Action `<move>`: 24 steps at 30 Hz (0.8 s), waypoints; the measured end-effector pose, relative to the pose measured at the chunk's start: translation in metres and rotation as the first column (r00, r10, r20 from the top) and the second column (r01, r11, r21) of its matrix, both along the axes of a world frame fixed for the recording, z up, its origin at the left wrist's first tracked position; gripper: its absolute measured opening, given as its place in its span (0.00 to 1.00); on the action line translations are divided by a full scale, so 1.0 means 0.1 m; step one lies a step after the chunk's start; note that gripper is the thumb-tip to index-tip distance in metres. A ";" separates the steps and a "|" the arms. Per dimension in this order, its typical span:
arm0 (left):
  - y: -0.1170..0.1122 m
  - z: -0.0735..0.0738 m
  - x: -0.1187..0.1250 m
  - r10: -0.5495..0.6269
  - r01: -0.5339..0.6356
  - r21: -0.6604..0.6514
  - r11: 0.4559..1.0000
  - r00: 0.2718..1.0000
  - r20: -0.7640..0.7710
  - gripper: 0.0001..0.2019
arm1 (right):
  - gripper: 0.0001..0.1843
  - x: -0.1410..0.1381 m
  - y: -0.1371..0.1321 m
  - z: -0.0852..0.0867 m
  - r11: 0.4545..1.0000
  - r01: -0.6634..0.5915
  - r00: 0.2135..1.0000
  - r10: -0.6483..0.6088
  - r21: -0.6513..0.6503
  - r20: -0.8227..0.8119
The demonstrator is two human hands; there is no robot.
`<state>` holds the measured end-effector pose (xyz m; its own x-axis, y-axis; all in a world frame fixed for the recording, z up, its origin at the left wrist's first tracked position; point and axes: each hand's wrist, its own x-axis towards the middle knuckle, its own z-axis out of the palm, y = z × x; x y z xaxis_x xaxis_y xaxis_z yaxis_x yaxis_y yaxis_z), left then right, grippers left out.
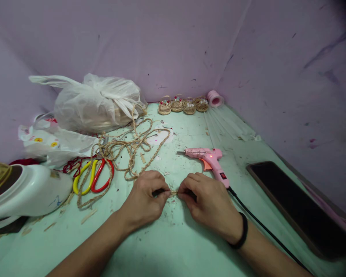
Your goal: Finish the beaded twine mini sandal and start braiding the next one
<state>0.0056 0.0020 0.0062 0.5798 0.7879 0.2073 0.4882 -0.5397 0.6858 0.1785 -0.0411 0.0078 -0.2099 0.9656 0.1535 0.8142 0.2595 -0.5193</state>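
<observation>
Between my fingertips a short stretch of braided straw cord (174, 193) shows, just above the table. My left hand (150, 194) pinches one side of it with thumb and forefinger. On the other side my right hand (206, 196), with a black band at the wrist, pinches it too. A long loose braid (129, 152) tangles on the table behind my left hand. Beyond my right hand lies a pink glue gun (209, 157) on its side, nozzle to the left, its small light glowing. Scissors (93, 177) with one yellow and one red handle lie left, partly under the braid.
Several small straw slippers (189, 107) with beads stand against the back wall, beside a pink spool (215, 99). Clear glue sticks (230, 123) lie nearby. A knotted plastic bag (95, 104) and a white tub on its side (40, 188) occupy the left; a dark phone (300, 207) lies right.
</observation>
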 end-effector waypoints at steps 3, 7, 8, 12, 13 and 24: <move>0.00 0.00 -0.01 -0.008 0.008 -0.004 1.000 1.000 0.003 0.08 | 0.05 -0.01 0.00 -0.01 0.999 0.031 0.999 -0.031 -0.035 -0.014; -0.01 -0.01 -0.02 -0.024 0.024 -0.006 1.000 1.000 0.010 0.08 | 0.04 -0.02 -0.01 -0.01 0.999 0.035 0.999 -0.036 -0.028 -0.019; -0.01 -0.01 -0.03 -0.026 0.026 -0.006 1.000 1.000 0.010 0.08 | 0.04 -0.02 -0.02 -0.01 0.999 0.035 0.999 -0.036 -0.031 -0.026; -0.03 -0.01 -0.03 -0.033 0.033 -0.002 0.999 0.999 0.006 0.07 | 0.05 -0.04 -0.01 0.02 0.998 0.029 0.999 -0.031 -0.063 -0.042; -0.04 -0.01 -0.03 -0.036 0.036 0.000 0.999 0.999 0.005 0.07 | 0.05 -0.04 -0.01 0.02 0.997 0.028 0.999 -0.032 -0.071 -0.044; -0.08 -0.01 -0.01 -0.049 0.050 0.028 0.998 0.999 -0.015 0.07 | 0.08 -0.01 -0.03 0.03 0.998 -0.013 0.996 0.008 -0.055 -0.094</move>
